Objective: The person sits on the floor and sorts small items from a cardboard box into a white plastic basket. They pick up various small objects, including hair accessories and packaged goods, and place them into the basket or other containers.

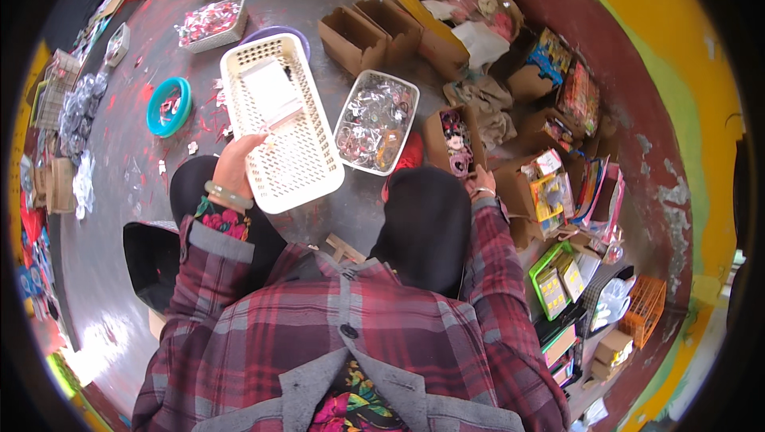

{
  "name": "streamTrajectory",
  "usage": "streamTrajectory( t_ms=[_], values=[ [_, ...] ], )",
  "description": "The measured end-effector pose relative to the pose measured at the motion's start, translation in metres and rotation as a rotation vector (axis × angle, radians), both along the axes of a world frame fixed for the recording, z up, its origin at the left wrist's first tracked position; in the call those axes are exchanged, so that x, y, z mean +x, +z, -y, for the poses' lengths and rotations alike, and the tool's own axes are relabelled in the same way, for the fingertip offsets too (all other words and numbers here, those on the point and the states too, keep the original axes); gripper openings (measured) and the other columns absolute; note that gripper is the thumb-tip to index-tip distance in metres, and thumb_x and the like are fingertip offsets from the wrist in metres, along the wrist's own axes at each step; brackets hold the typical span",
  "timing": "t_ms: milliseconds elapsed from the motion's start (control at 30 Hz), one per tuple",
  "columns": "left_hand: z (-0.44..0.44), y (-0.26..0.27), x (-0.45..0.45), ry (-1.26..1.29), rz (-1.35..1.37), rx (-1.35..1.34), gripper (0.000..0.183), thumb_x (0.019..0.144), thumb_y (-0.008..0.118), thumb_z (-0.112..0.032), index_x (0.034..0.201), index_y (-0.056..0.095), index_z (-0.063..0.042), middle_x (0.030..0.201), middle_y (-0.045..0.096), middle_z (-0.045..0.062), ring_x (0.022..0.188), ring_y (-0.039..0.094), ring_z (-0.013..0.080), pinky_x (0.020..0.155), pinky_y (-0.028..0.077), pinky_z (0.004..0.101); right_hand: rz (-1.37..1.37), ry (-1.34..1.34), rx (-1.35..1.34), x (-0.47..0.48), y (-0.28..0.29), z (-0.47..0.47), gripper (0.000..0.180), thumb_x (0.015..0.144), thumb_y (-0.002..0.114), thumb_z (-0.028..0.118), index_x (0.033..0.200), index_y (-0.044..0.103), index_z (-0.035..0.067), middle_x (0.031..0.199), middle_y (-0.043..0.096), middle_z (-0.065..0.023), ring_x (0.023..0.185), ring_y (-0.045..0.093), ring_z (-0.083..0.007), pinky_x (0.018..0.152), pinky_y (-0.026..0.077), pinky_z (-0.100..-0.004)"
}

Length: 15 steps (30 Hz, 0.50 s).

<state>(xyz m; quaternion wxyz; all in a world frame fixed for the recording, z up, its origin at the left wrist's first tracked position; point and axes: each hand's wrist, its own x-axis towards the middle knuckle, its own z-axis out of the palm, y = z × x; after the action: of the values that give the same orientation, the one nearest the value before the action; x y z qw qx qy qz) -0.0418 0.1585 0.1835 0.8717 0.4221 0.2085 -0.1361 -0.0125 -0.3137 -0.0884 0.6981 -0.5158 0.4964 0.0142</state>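
My left hand (235, 164) grips the near left side of a cream perforated plastic basket (334, 178), its thumb over the rim. Inside that basket are some white cards (267, 90) and a small clear packet. By my right knee, my right hand (482, 180) is at the near end of a narrow cardboard box (438, 144), fingers on its edge. Hair ties and a small light-coloured figure (455, 140) fill this box. Between the two stands a white basket (412, 110) of small items in clear bags.
A teal basin (153, 110), a purple basin (306, 43) and a basket of red-and-white pieces (206, 37) stand on the floor. Open cardboard boxes (349, 37) are ahead. Along the right wall are a green tray (534, 281), an orange crate (651, 306) and more cartons.
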Motion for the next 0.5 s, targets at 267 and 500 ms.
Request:
streamTrajectory(
  t_ms=[267, 500],
  values=[
    [0.012, 0.005, 0.002, -0.074, 0.161, -0.128, 0.031, 0.080, 0.052, -0.008, 0.106, 0.051, 0.010, 0.096, 0.061, 0.017, 0.087, 0.062, 0.0238, 0.078, 0.051, 0.0340, 0.267, 0.768, -0.517, 0.018, 0.123, 0.028, 0.027, 0.080, 0.054, 0.016, 0.106, 0.058, 0.007, 0.080, 0.060, -0.0052, 0.070, 0.060, -0.0154, 0.054, 0.046, -0.0257],
    [-0.005, 0.012, -0.036, -0.188, 0.169, -0.161, 0.038, 0.081, 0.050, -0.010, 0.114, 0.046, 0.008, 0.102, 0.059, 0.018, 0.090, 0.062, 0.0251, 0.082, 0.049, 0.0377, 0.469, 1.197, -0.349, -0.016, 0.324, -0.146, 0.043, 0.085, 0.056, 0.025, 0.120, 0.049, 0.002, 0.095, 0.061, -0.0041, 0.086, 0.057, -0.0124, 0.070, 0.045, -0.0252]
  ],
)
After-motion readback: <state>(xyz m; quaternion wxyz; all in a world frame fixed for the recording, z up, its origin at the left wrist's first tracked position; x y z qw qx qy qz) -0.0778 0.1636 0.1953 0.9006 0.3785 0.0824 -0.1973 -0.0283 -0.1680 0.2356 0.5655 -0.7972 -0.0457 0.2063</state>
